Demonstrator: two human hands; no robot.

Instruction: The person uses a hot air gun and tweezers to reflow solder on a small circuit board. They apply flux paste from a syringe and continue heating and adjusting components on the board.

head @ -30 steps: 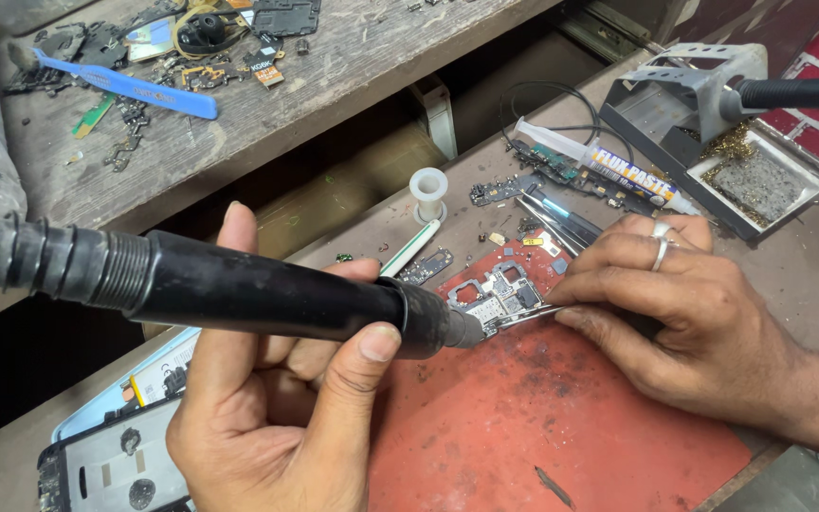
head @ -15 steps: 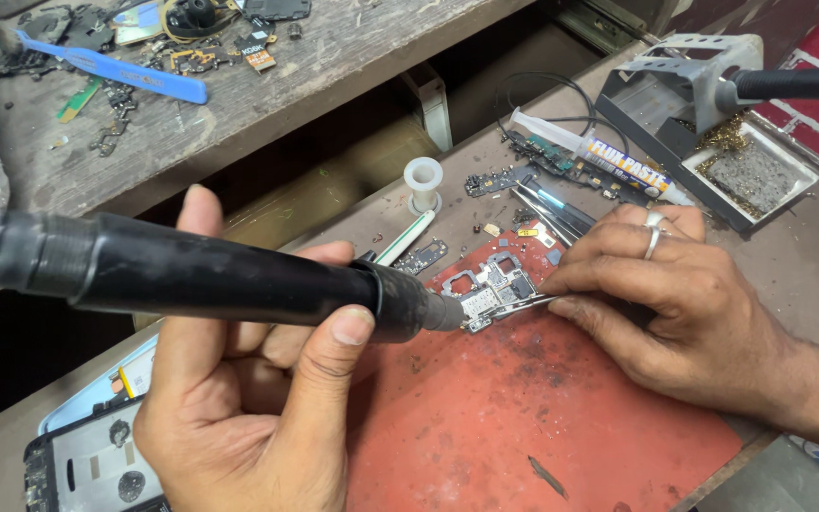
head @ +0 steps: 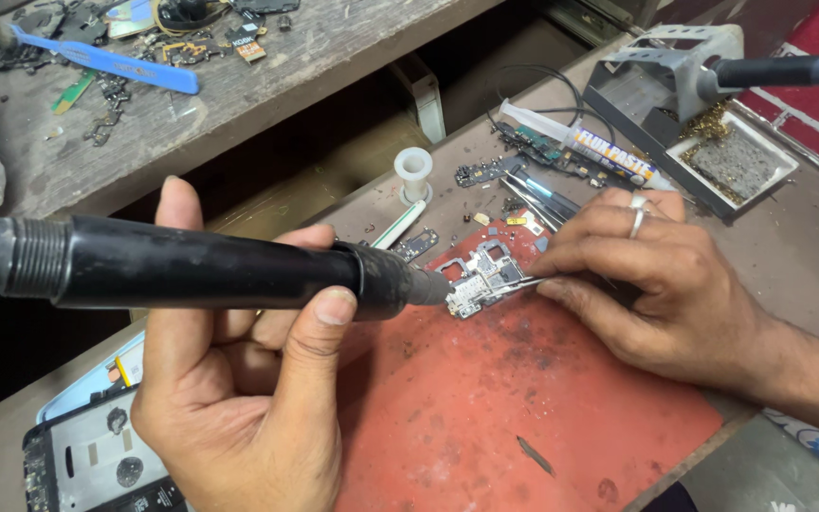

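Both of your hands work over the red mat (head: 523, 408). Your left hand (head: 239, 398) is wrapped around the black hot-air handpiece (head: 201, 270), thumb pressed on its barrel, with the nozzle tip just beside the small circuit board (head: 476, 280). The board lies on the upper edge of the mat. Your right hand (head: 656, 284), a ring on one finger, pinches thin metal tweezers (head: 520, 281) whose tips touch the board's right edge. Behind the board lie a white spool (head: 413, 171) and a flux syringe (head: 585, 147); a soldering-iron stand (head: 675, 71) sits at the far right. An opened phone shell (head: 87, 465) rests below your left wrist.
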